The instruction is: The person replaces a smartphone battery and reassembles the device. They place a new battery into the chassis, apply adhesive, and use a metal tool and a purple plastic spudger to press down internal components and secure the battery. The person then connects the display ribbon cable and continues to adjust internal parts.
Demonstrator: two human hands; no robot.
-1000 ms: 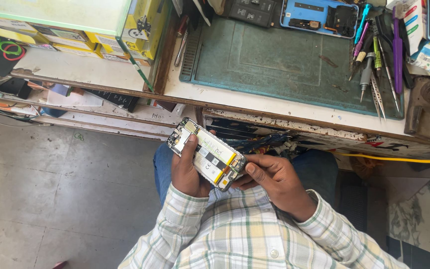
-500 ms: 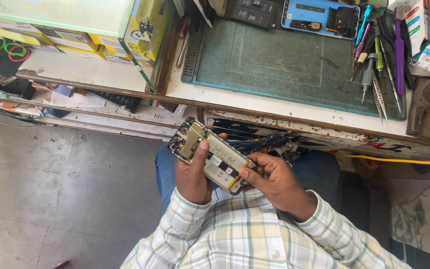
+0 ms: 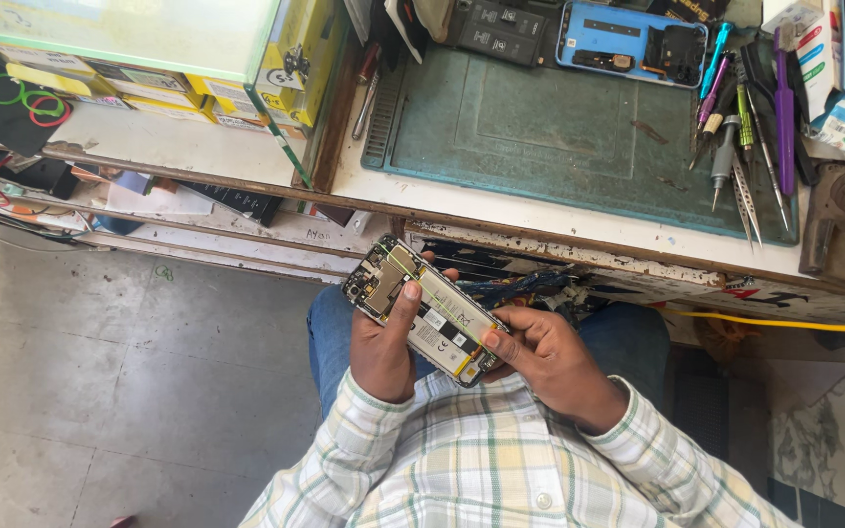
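Observation:
An opened phone (image 3: 426, 309) with its back cover off, showing a white battery and circuit board, is held over my lap below the bench edge. My left hand (image 3: 383, 342) grips it from underneath, thumb pressed on the board near the upper end. My right hand (image 3: 540, 357) holds the lower end, thumb resting on the battery's edge. Both arms wear a pale checked shirt.
A green work mat (image 3: 559, 127) lies on the bench, with a blue phone shell (image 3: 628, 44) at its far edge. Screwdrivers and tweezers (image 3: 745, 137) lie at the right. Yellow boxes (image 3: 295, 59) stand at the left. A yellow cable (image 3: 784, 323) runs under the bench.
The phone has tilted and shifted slightly; my left thumb has moved up onto the circuit board, and my right thumb has settled on the battery's edge.

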